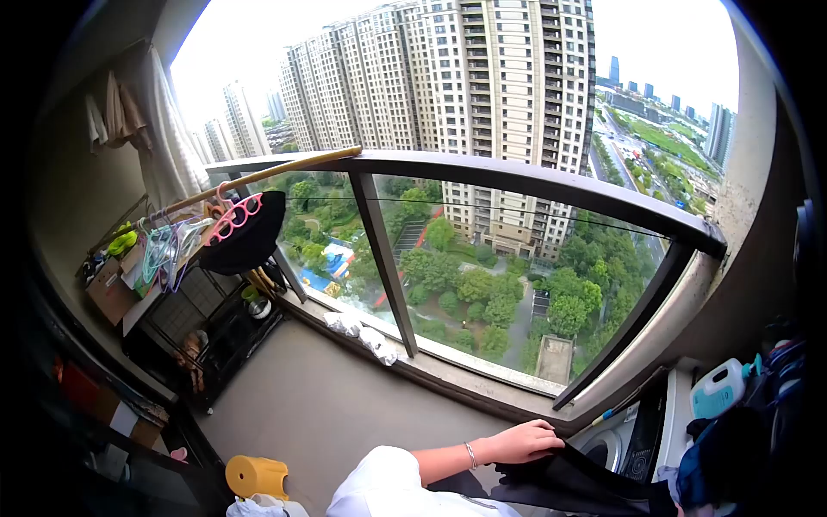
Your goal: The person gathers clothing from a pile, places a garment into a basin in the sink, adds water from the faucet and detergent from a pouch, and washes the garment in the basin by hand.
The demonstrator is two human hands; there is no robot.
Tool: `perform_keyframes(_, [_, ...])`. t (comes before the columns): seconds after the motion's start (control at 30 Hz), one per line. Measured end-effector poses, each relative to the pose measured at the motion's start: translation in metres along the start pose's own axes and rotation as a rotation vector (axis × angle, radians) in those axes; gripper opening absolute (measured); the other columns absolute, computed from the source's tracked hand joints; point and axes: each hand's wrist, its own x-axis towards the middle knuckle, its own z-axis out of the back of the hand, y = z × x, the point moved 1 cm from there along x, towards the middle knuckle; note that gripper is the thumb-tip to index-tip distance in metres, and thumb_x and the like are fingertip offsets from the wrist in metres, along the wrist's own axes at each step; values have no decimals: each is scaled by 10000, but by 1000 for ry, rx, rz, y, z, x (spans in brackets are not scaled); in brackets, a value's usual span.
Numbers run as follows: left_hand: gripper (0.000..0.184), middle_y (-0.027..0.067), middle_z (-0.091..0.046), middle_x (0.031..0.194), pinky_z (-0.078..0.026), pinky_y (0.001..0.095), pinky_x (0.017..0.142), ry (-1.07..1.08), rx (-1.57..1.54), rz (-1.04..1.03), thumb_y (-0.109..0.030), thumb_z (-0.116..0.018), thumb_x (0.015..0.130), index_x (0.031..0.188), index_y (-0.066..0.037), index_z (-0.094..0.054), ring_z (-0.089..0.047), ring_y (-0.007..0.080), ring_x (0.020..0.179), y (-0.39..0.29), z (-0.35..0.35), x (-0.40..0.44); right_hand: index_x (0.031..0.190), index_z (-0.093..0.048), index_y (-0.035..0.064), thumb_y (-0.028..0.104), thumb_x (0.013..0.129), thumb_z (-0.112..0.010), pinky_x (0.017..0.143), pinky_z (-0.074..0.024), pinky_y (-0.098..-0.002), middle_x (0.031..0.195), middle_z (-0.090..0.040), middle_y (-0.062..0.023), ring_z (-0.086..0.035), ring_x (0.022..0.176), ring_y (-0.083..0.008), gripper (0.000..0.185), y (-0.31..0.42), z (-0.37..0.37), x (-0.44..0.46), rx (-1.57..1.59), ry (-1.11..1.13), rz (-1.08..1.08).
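One bare hand with a bracelet at its wrist, my left hand (527, 442), reaches across from a white sleeve at the bottom centre. Its fingers are closed on a black cloth (573, 478), which stretches down and right towards a dark pile of clothes (732, 457). My right hand does not show; dark fabric fills the lower right. Just beyond the cloth stands a white front-loading washing machine (610, 441). A bottle of blue liquid (719, 392) rests to the right, beside the dark clothes.
A metal railing (517, 176) with glass runs across the front. On the left, a wooden pole (301, 164) carries hangers and a black garment (250, 233) above a wire cage (194, 314). A yellow stool (257, 476) stands on the floor (345, 396); white bundles (362, 336) lie along the ledge.
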Motion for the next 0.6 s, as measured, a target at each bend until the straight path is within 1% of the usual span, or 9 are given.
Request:
perform_keyframes(0.03, [434, 80, -544, 944, -395, 360, 902, -53, 54, -34, -48, -598, 784, 1205, -47, -490, -529, 245, 897, -8, 10, 11, 1166, -525, -54, 64, 766, -517, 925, -412, -443, 1136, -555, -181, -536, 1035, -304, 418, -27, 25, -8, -153, -57, -12])
perform_keyframes(0.07, [594, 74, -513, 958, -399, 365, 873, -118, 103, -45, -29, -620, 727, 1292, -50, -439, -498, 257, 883, -13, 15, 20, 1021, -601, -24, 19, 762, -524, 805, -456, -373, 938, -613, -192, -582, 839, -324, 273, -60, 48, -16, -537, -154, 472])
perform_keyframes(0.1, [686, 72, -486, 927, -401, 358, 852, -193, 70, -8, -23, -639, 654, 1309, -74, -442, -474, 252, 855, -13, 14, 28, 1078, -575, -8, 76, 817, -513, 878, -434, -429, 1048, -594, -230, -574, 971, -348, 281, 18, 16, -28, -162, -272, -190])
perform_keyframes(0.13, [653, 73, -458, 937, -401, 350, 812, -185, 160, 53, -22, -648, 597, 1232, -130, -542, -460, 239, 847, -14, 13, 36, 1017, -545, -38, -39, 737, -434, 877, -416, -313, 1003, -575, -112, -536, 957, -179, 301, -28, 44, -29, 13, -214, 89])
perform_keyframes(0.27, [291, 65, -348, 1103, -350, 412, 892, -501, 364, -145, -53, -668, 600, 770, -289, -684, -369, 272, 1031, -6, -16, 89, 931, -552, -64, -93, 640, -403, 815, -395, -251, 874, -533, -101, -504, 834, -166, 328, 55, 36, -58, -159, -249, 68])
perform_keyframes(0.3, [287, 90, -296, 1185, -336, 426, 931, -492, 368, -170, 12, -611, 651, 806, -226, -649, -365, 330, 1084, -8, -23, 103, 914, -555, -62, -102, 638, -443, 769, -399, -237, 854, -540, -94, -509, 800, -154, 301, 67, 39, -62, -192, -292, 55])
perform_keyframes(0.43, [259, 159, -543, 1012, -440, 328, 843, 31, -704, 222, 91, -459, 707, 921, -46, -512, -557, 246, 900, -1, -91, 143, 855, -590, -43, -87, 647, -529, 668, -436, -249, 791, -606, -99, -566, 722, -167, 221, 89, 65, -100, -267, -346, 24])
perform_keyframes(0.47, [173, 134, -603, 820, -444, 245, 759, 270, -463, 261, 81, -414, 747, 876, -14, -480, -577, 170, 790, -11, -97, 157, 858, -596, -37, -69, 637, -557, 653, -443, -257, 783, -612, -103, -574, 710, -170, 227, 99, 72, -108, -366, -276, -10])
perform_keyframes(0.6, [44, 36, -511, 763, -402, 234, 691, 470, -842, 159, 1, -442, 842, 872, -23, -464, -445, 99, 714, -53, -161, 193, 994, -608, 21, 238, 724, -727, 769, -466, -349, 898, -641, -115, -600, 855, -282, 366, 106, 81, -152, -510, 44, -467])
